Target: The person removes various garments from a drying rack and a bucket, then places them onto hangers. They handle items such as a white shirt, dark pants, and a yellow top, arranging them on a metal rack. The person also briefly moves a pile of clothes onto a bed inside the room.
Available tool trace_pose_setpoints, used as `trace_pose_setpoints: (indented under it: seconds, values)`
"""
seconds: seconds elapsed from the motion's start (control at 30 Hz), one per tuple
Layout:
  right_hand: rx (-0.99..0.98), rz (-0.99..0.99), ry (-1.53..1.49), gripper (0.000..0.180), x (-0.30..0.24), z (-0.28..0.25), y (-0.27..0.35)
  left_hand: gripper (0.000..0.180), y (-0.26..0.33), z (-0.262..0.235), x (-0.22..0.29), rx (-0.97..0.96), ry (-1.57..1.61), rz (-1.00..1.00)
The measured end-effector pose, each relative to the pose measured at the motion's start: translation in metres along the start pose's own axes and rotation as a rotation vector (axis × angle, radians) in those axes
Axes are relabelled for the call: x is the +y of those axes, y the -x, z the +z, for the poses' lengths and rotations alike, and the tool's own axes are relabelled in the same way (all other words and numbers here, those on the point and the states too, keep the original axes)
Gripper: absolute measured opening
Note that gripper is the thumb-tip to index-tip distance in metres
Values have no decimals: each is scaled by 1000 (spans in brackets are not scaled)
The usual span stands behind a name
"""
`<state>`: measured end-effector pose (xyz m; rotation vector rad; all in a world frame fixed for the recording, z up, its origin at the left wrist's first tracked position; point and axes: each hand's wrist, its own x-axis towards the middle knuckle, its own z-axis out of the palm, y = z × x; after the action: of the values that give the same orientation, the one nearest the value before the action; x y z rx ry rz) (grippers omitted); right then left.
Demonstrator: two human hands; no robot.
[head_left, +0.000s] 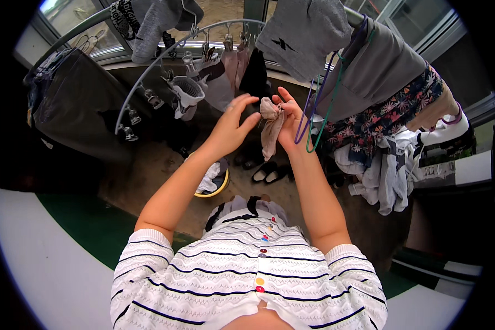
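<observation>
My right hand (289,122) holds a crumpled beige-pink sock (271,137), bunched at the top with one end dangling. To its left, my left hand (229,125) is raised with thumb and fingers apart, a small gap between it and the sock. Just beyond both hands is a curved metal drying rack (131,94) with clear clips. Clipped along it are pale pink socks (234,65), a black sock (254,74) and a white-and-grey sock (187,93).
Purple and green hangers (325,104) dangle close to my right wrist, beside a grey garment (363,71) and floral cloth (393,118). Dark trousers (74,102) hang at left. A yellow-rimmed basin (221,188) with laundry and black shoes (265,173) are on the floor.
</observation>
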<state>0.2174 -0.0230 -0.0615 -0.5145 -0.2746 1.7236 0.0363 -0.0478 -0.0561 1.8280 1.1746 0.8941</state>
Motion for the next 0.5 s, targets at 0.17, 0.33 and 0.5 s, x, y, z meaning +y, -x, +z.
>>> trace_pose_setpoints:
  seconds: [0.17,0.33,0.5]
  values:
    - [64,-23,-34,63,14,-21,21,48,23,27,-12,-283,621,-267]
    - [89,-63,-13,53,18,-24,54,32,39,22,-14,-351,672,-335]
    - [185,-121,-67,48,14,-32,77,28,54,5,1,-462,586,-352]
